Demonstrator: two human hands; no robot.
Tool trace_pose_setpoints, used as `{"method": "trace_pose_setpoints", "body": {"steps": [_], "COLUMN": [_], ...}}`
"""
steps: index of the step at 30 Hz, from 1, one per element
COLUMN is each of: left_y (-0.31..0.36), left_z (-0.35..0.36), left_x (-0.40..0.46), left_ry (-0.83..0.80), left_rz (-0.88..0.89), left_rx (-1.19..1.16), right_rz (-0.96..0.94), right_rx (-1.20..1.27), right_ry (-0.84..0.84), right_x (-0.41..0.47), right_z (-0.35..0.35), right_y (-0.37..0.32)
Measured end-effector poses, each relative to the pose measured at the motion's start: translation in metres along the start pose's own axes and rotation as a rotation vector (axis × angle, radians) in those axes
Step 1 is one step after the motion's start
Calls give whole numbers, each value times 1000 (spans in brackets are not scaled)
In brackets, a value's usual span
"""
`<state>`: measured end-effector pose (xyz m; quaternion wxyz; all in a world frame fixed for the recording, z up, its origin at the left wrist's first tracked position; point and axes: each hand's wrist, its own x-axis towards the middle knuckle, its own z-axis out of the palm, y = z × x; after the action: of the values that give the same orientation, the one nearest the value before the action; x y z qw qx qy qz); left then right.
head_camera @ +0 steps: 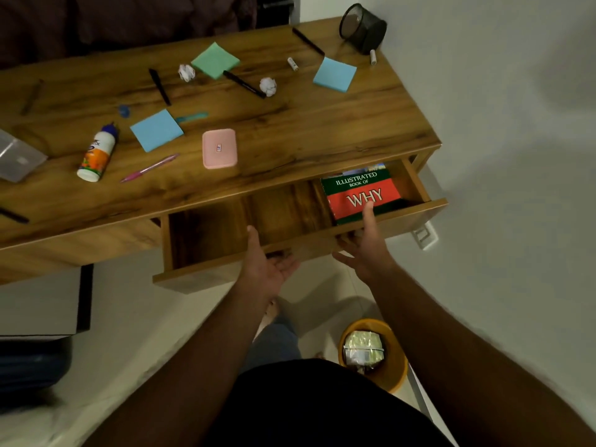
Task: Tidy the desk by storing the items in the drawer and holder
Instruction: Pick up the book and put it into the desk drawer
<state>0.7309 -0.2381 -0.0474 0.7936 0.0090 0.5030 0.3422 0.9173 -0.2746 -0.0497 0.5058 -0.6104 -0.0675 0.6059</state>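
The fingers of the left hand curl under the drawer front, so their tips are hidden. The right hand covers the lower edge of the red and green book, whose far end lies under the desk top. A clear plastic case is cut off by the left edge. The glue bottle's label is too blurred to read.

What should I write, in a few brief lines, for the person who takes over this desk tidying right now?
Left hand and right hand: both grip the front panel of the open drawer, thumbs inside.
Done: drawer open; it holds only a book.
Left: the pink pen, black markers, sticky pads, glue bottle and pink case lie on the desk. The mesh holder lies tipped at the far corner.
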Motion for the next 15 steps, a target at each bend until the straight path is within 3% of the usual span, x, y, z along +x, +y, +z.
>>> {"method": "trace_pose_setpoints", "body": {"steps": [15], "left_y": [78], "left_z": [47], "left_x": [73], "left_ry": [10], "left_rz": [85], "left_rx": [-7], "right_rz": [51], "right_rx": [13], "right_ry": [-63], "right_x": [86], "right_z": [57], "right_y": [-69]}}
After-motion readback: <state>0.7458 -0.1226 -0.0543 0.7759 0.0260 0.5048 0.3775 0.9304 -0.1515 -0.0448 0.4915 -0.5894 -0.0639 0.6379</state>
